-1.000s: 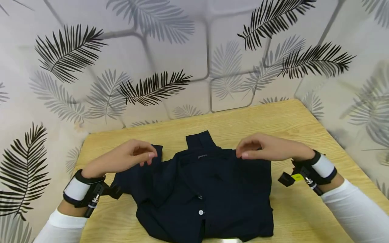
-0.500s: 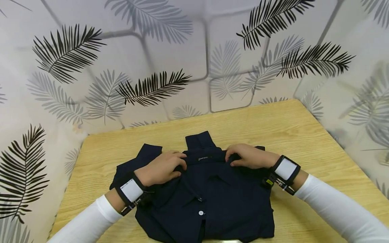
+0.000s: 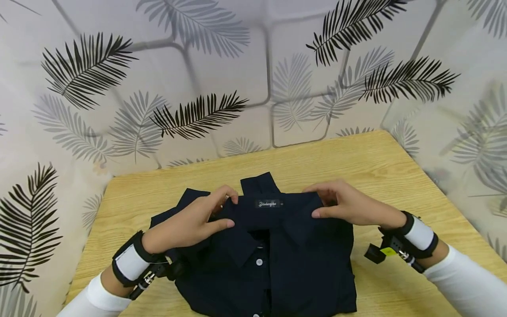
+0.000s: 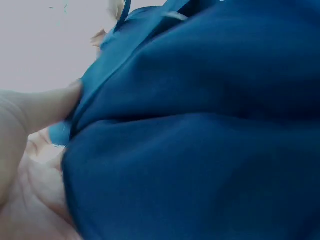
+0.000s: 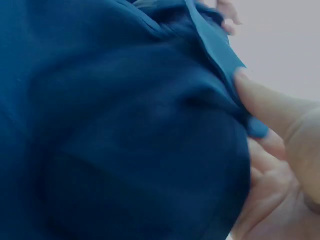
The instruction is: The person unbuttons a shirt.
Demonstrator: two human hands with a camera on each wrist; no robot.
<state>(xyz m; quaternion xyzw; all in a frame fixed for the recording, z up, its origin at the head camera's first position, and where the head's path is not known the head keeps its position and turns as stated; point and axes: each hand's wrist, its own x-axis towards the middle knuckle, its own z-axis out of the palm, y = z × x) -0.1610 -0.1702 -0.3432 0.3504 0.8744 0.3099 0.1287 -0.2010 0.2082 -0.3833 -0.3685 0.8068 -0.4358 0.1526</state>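
Observation:
A dark navy button-up shirt (image 3: 309,264) lies folded on the wooden table, its collar end toward the far edge. Inside the neck a label (image 3: 268,203) shows, and white buttons run down the front. My left hand (image 3: 198,220) pinches the shirt at the left side of the collar, thumb in front and fingers behind. On the other side, my right hand (image 3: 342,204) pinches the right side of the collar the same way. Both wrist views show the cloth, blue there, held between thumb (image 4: 52,107) and fingers, and likewise by the right thumb (image 5: 265,102).
The light wooden table (image 3: 348,158) reaches back to a wall covering (image 3: 222,79) with a leaf print. A folded strip of the same dark cloth (image 3: 259,184) sticks out beyond the collar. Another dark cloth part (image 3: 192,196) extends at the left.
Both hands came in from above the shirt and took hold of the collar. They then spread apart, raising and stretching the collar, so the neck opens and the label shows fully.

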